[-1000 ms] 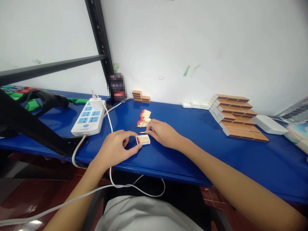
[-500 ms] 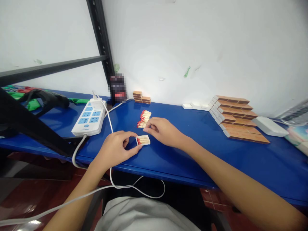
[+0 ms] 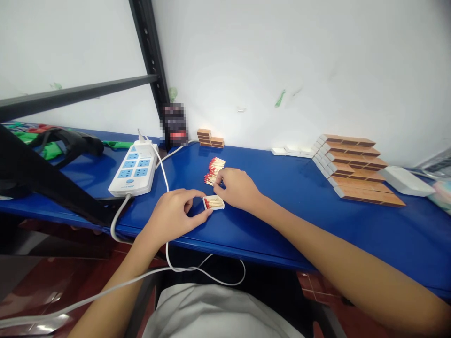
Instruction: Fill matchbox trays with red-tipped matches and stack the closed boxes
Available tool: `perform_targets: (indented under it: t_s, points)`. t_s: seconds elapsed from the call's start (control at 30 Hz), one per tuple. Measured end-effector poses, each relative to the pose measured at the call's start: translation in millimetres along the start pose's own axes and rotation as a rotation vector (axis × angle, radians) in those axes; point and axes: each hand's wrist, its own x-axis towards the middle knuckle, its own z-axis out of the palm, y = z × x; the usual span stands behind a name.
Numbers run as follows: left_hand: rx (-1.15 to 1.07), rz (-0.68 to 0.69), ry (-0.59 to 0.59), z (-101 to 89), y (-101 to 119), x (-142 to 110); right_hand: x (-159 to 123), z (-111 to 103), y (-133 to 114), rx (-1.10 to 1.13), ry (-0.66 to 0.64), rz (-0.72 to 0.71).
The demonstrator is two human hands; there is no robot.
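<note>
A small white matchbox tray (image 3: pixel 219 207) with red-tipped matchsticks inside rests on the blue tabletop. My left hand (image 3: pixel 181 211) grips its left end between thumb and index finger, the other fingers curled. Just behind the tray lies a loose pile of red-headed matchsticks (image 3: pixel 215 164), heads to the left. My right hand (image 3: pixel 237 187) reaches over the pile's near right side, thumb and fingers pinched on matchstick ends there; how many are between the fingertips is hidden.
Stacked matchboxes (image 3: pixel 355 166) stand at the right beside a white box (image 3: pixel 407 181). White trays (image 3: pixel 292 151) and a few matchboxes (image 3: pixel 210 139) sit along the wall. A power strip (image 3: pixel 134 170), white cable (image 3: pixel 167 253) and black rack post (image 3: pixel 150 47) are at the left.
The whole view has shifted slightly, so things appear a little further right and higher. My right fingertips have closed in on the pile; my left hand still holds the tray.
</note>
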Motion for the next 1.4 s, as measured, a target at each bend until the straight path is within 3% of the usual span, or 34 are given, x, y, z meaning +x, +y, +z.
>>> perform_targets:
  t_s: [0.23,0.57,0.87,1.03,1.4]
  points:
    - [-0.008,0.006,0.003,-0.5,1,0,-2,-11,7,0.013,-0.047,-0.135]
    - [-0.002,0.006,-0.005,-1.2,2,0,1,-7,9,0.04,-0.042,-0.155]
    - [-0.015,0.005,0.0,-1.6,2,0,-3,-15,10,-0.075,-0.116,-0.098]
    - [-0.018,0.004,0.0,-0.5,0,-1,-7,-18,7,-0.138,-0.125,-0.147]
    - [-0.021,-0.007,-0.004,-1.3,1,1,-3,-17,9,-0.096,-0.138,-0.134]
